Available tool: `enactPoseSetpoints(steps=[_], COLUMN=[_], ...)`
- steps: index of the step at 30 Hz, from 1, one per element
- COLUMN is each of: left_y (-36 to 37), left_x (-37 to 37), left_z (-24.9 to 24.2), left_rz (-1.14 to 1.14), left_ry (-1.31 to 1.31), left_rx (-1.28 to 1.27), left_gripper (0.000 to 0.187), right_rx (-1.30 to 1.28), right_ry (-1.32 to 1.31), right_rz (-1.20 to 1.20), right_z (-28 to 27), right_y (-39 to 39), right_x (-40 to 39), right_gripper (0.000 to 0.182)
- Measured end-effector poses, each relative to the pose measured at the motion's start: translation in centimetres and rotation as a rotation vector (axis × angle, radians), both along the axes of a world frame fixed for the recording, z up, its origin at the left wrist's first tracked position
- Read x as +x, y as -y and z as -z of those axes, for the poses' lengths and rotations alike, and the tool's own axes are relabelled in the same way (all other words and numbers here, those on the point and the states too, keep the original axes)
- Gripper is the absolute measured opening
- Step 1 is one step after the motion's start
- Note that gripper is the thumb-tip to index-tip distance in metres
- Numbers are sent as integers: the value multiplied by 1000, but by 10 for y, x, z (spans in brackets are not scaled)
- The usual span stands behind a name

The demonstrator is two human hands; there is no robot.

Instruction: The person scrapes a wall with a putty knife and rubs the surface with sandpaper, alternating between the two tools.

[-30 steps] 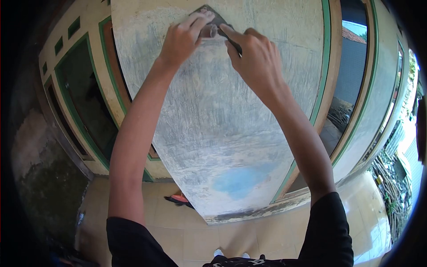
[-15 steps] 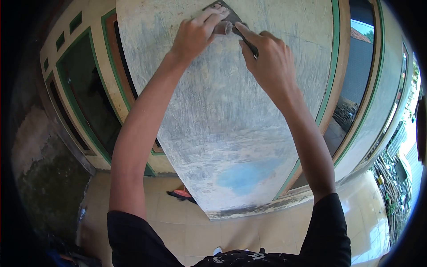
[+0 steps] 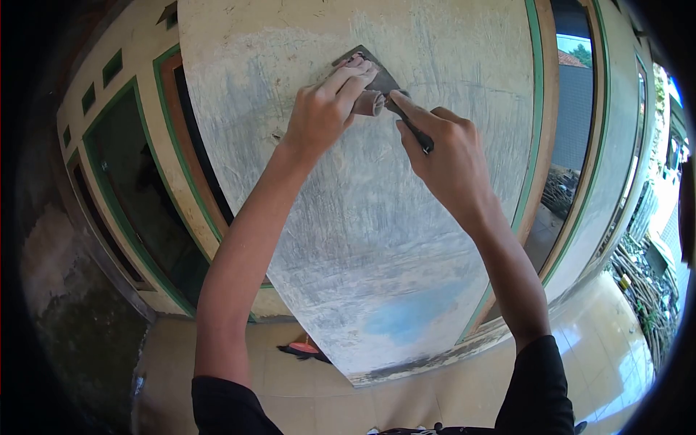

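Observation:
Against the worn, scraped wall (image 3: 348, 217), my right hand (image 3: 449, 148) is closed around the dark handle of a scraper (image 3: 383, 78). Its wide blade lies on the wall, tilted up to the left. My left hand (image 3: 322, 116) presses its fingertips on the upper part of the blade. Under those fingers sticks out a rolled brownish sheet (image 3: 370, 104), which looks like sandpaper; the left palm side and thumb are mostly hidden.
Green-edged window frames stand on the right (image 3: 533, 145) and left (image 3: 174, 94) of the wall. A red and black broom head (image 3: 301, 349) lies on the tiled floor (image 3: 283, 384). Sticks and debris (image 3: 641, 286) are piled outside at the right.
The view has tilted upward, so the wall, both hands and the scraper appear lower in it. Both hands keep their hold, and the scraper sits at nearly the same slant.

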State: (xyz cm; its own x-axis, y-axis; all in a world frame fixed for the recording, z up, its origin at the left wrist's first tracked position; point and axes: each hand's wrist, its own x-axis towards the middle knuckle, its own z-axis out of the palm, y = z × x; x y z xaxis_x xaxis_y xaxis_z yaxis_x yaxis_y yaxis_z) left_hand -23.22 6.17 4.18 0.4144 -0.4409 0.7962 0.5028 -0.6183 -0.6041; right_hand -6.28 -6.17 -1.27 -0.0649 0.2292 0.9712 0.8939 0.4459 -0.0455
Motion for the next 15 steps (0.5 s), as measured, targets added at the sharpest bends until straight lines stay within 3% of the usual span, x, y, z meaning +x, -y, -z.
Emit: enactPoseSetpoints(steps=[6,8,12,15], left_y=[-11,-7,-3,-7], left_x=[-7,-11,-20,-24], left_z=[-49,-46,-13,-27], left_rz=[-31,-92,-26,-24], left_ry=[9,30,-24,-37], left_rx=[157,48,75,66], left_gripper=[48,47,53,53], right_rx=[60,71,24,32], right_ry=[29,-52,-40,-31], right_rz=[19,-97,-64,-74], right_z=[-37,-36,-6,-13], right_y=[-13,-14,-8,-6], right_x=[-8,-13,-21,-24], right_gripper=[36,36,33,32])
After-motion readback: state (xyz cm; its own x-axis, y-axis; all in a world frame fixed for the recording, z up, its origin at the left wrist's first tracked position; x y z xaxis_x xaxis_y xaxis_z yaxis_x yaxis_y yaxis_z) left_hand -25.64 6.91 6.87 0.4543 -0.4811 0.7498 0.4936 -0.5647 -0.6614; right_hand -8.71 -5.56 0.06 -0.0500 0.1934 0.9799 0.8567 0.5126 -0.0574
